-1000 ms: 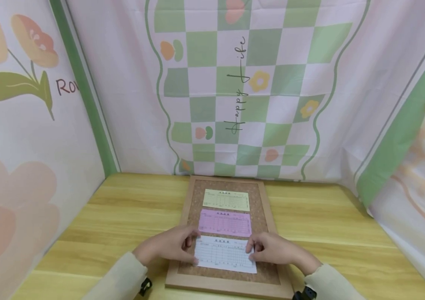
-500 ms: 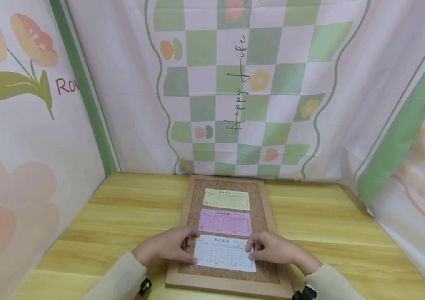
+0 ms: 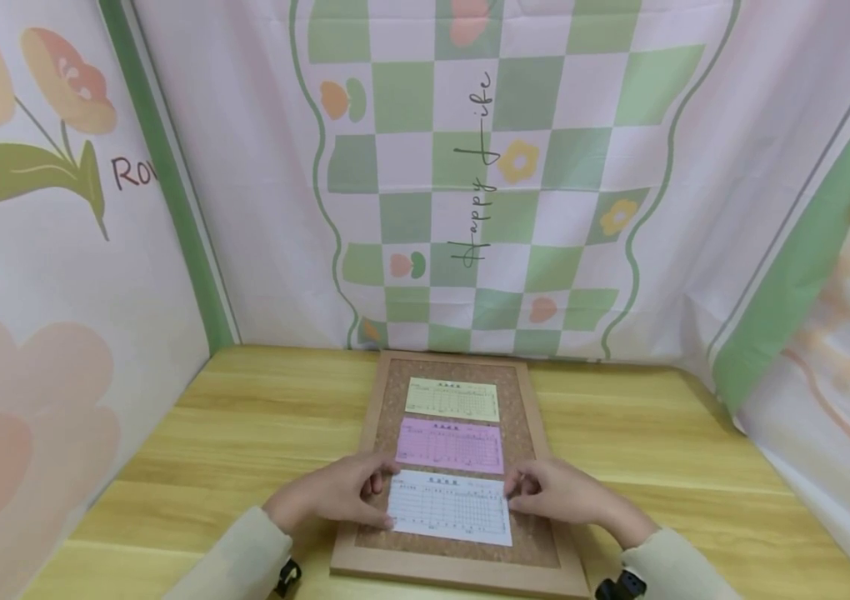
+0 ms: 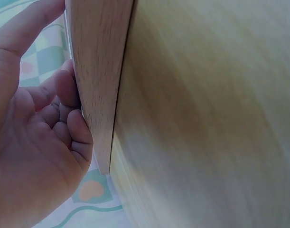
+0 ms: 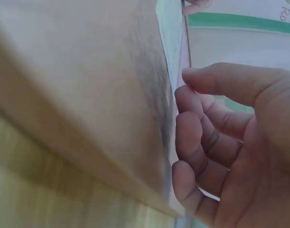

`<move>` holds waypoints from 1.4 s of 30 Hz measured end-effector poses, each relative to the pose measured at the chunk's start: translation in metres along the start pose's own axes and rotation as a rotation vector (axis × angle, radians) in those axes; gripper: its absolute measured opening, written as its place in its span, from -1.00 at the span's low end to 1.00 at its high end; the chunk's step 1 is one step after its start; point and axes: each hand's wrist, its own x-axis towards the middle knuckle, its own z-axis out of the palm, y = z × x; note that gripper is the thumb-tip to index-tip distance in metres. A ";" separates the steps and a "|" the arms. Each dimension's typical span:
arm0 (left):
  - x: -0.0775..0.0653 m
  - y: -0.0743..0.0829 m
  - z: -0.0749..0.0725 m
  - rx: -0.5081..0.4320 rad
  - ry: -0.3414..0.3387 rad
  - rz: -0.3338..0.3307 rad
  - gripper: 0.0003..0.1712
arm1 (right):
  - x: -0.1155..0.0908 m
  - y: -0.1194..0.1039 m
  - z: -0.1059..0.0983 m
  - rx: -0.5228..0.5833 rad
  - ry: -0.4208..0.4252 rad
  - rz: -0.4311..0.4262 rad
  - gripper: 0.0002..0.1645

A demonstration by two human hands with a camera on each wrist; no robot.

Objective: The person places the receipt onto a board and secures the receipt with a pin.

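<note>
A white printed form slip [image 3: 449, 508] lies lowest on a wood-framed corkboard [image 3: 462, 571]. My left hand [image 3: 335, 490] rests at the slip's left edge, thumb at the lower corner and index finger by the upper one, the other fingers curled in. By the right edge, my right hand [image 3: 563, 493] has its thumb and index fingertips just beside the paper. In the right wrist view, the loosely bent fingers [image 5: 188, 133] hold nothing. The left wrist view shows the little-finger side of my left hand [image 4: 35, 137] along the board's wooden frame [image 4: 99, 76].
Higher on the cork lie a pink slip [image 3: 449, 447] and a pale yellow slip [image 3: 452, 400], in line with the white one. Under the board is a wood-grain table [image 3: 260, 417]. Patterned curtains [image 3: 530, 208] stand behind it and at both sides.
My right hand has drawn off the white slip's right edge, moving slightly right. My left hand and the slips stay put.
</note>
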 end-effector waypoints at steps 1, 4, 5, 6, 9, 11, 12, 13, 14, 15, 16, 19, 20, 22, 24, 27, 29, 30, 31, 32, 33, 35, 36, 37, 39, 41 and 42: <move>0.000 0.000 0.000 0.001 0.000 0.000 -0.18 | -0.001 0.001 -0.002 -0.006 0.009 -0.001 -0.84; -0.001 0.000 0.000 -0.003 0.004 -0.006 -0.17 | -0.003 0.003 -0.006 -0.034 0.030 0.001 -0.83; -0.002 0.000 0.000 -0.003 0.003 -0.011 -0.17 | -0.003 0.004 -0.008 -0.039 0.035 0.000 -0.83; -0.002 0.000 0.000 -0.005 0.003 -0.011 -0.17 | -0.004 0.005 -0.009 -0.038 0.036 0.001 -0.83; -0.001 0.001 0.000 -0.012 0.000 -0.008 -0.18 | -0.008 0.008 -0.013 -0.023 0.036 0.008 -0.85; -0.001 0.001 0.000 -0.017 -0.004 -0.005 -0.18 | -0.011 0.010 -0.016 -0.019 0.037 0.017 -0.87; -0.001 0.001 0.000 -0.019 -0.005 -0.003 -0.19 | -0.013 0.011 -0.018 -0.021 0.040 0.016 -0.88; -0.001 0.001 0.000 -0.021 -0.005 -0.001 -0.19 | -0.015 0.013 -0.019 -0.022 0.043 0.018 -0.89; -0.001 0.002 -0.001 -0.025 -0.006 0.000 -0.19 | -0.017 0.014 -0.021 -0.027 0.048 0.021 -0.89; -0.001 0.001 -0.001 -0.025 -0.007 0.001 -0.20 | -0.019 0.015 -0.023 -0.039 0.057 0.021 -0.89; -0.001 0.002 -0.001 -0.026 -0.008 0.000 -0.20 | -0.022 0.017 -0.025 -0.049 0.065 0.028 -0.89; -0.001 0.001 0.000 -0.027 -0.011 -0.006 -0.20 | -0.030 0.022 -0.032 -0.061 0.076 0.064 -0.88; -0.001 0.001 -0.001 -0.027 -0.011 -0.008 -0.20 | -0.033 0.024 -0.035 -0.068 0.078 0.078 -0.87; -0.001 0.001 -0.001 -0.029 -0.012 -0.006 -0.20 | -0.039 0.028 -0.039 -0.073 0.077 0.098 -0.86; 0.000 0.001 -0.001 -0.035 -0.013 -0.001 -0.20 | -0.043 0.033 -0.042 -0.086 0.079 0.106 -0.84; -0.001 0.002 -0.001 -0.044 -0.011 0.000 -0.21 | -0.050 0.039 -0.045 -0.115 0.091 0.111 -0.83; -0.001 0.002 -0.001 -0.047 -0.009 -0.003 -0.20 | -0.053 0.041 -0.046 -0.138 0.107 0.114 -0.83; -0.001 0.002 -0.002 -0.048 -0.008 -0.005 -0.20 | -0.055 0.043 -0.047 -0.146 0.116 0.116 -0.84; -0.001 0.002 -0.001 -0.047 -0.007 -0.006 -0.20 | -0.056 0.044 -0.047 -0.156 0.124 0.114 -0.84; -0.001 0.002 -0.001 -0.046 -0.007 -0.006 -0.20 | -0.058 0.045 -0.048 -0.164 0.131 0.110 -0.84; 0.000 0.002 -0.001 -0.046 -0.007 -0.006 -0.20 | -0.059 0.046 -0.048 -0.173 0.138 0.105 -0.84; 0.000 0.001 -0.001 -0.047 -0.008 -0.005 -0.20 | -0.062 0.049 -0.049 -0.187 0.146 0.098 -0.84; 0.000 0.001 -0.001 -0.047 -0.009 -0.004 -0.20 | -0.064 0.050 -0.050 -0.191 0.148 0.094 -0.84; 0.000 0.000 -0.001 -0.049 -0.011 -0.003 -0.20 | -0.065 0.052 -0.051 -0.194 0.147 0.093 -0.84; 0.000 0.000 -0.001 -0.053 -0.013 0.000 -0.20 | -0.068 0.055 -0.052 -0.186 0.144 0.094 -0.83; 0.000 0.000 -0.001 -0.057 -0.014 0.000 -0.21 | -0.071 0.059 -0.054 -0.164 0.134 0.098 -0.82; 0.000 0.000 -0.001 -0.060 -0.016 0.001 -0.21 | -0.073 0.060 -0.054 -0.150 0.129 0.099 -0.81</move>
